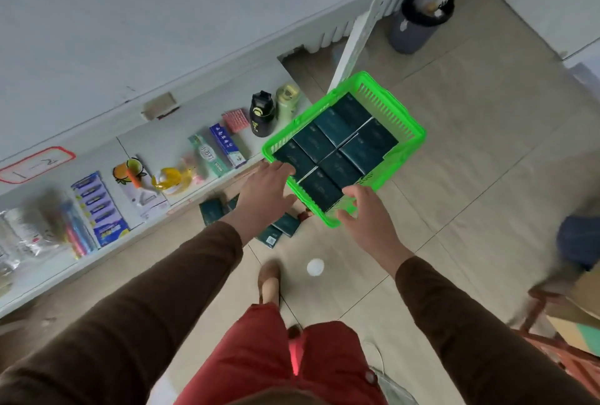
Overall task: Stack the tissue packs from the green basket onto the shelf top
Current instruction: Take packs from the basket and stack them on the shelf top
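Observation:
The green basket (402,132) sits in the middle of the view, filled with several dark teal tissue packs (337,141) lying flat in rows. My left hand (268,189) reaches to the basket's near left corner with straight fingers, the tips touching a pack there. My right hand (368,213) holds the basket's near rim, thumb on top and fingers curled under the edge. The white shelf top (130,21) stretches across the upper left and carries no packs. I cannot tell whether the basket rests on the floor or is lifted.
Loose tissue packs (279,229) lie on the tiled floor below my hands. The lower shelf (181,132) holds toothpaste boxes, bottles and other goods. A lined bin (418,18) stands at the back, with a wooden chair (558,333) on the right.

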### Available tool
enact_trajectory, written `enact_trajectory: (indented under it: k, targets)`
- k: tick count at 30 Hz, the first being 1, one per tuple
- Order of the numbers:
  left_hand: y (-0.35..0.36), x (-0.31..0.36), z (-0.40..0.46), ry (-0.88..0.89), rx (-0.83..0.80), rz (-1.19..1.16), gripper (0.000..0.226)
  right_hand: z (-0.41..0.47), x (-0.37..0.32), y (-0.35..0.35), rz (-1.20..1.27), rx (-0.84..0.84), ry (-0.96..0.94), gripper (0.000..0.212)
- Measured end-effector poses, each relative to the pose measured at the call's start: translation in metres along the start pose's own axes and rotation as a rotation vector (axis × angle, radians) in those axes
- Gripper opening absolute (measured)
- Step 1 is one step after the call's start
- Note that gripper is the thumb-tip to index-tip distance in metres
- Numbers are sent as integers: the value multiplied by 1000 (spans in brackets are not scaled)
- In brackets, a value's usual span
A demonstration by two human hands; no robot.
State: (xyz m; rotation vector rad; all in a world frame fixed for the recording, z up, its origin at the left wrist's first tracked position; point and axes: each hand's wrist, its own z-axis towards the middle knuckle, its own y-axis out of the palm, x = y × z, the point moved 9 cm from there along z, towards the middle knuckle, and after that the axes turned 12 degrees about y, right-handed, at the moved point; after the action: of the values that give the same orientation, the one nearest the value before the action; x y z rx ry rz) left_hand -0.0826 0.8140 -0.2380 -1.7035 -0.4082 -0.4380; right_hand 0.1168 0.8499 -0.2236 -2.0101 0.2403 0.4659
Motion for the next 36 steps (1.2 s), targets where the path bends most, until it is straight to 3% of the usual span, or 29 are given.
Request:
enact_trajectory:
  k: [9, 14, 19, 22, 25, 30, 33, 36]
  targets:
    - [125, -1, 112, 24, -240, 96, 58, 156, 82, 31, 1, -169, 164, 52]
    - [200, -5, 137, 224, -388, 349, 63, 209, 111, 87, -196, -214, 183, 56]
    - [220, -5, 153, 348, -330, 482, 56, 228, 120, 109, -321, -67, 193, 55]
    - [219, -14, 162, 304, -320, 573, 59, 237, 126, 113, -220, -91, 261, 73]
    - [220, -17, 172, 308, -319, 632, 47, 250, 135, 111, -222, -155, 328, 88]
    - [219, -4, 186, 420, -415, 721, 20, 253, 135, 101, -283, -168, 268, 75]
    - [197, 8, 181, 420, -334, 692, 26, 239, 133, 93, -11, -235, 263, 55]
    - [148, 15, 161, 305, -214, 614, 43, 226, 113, 58, 234, -247, 151, 44]
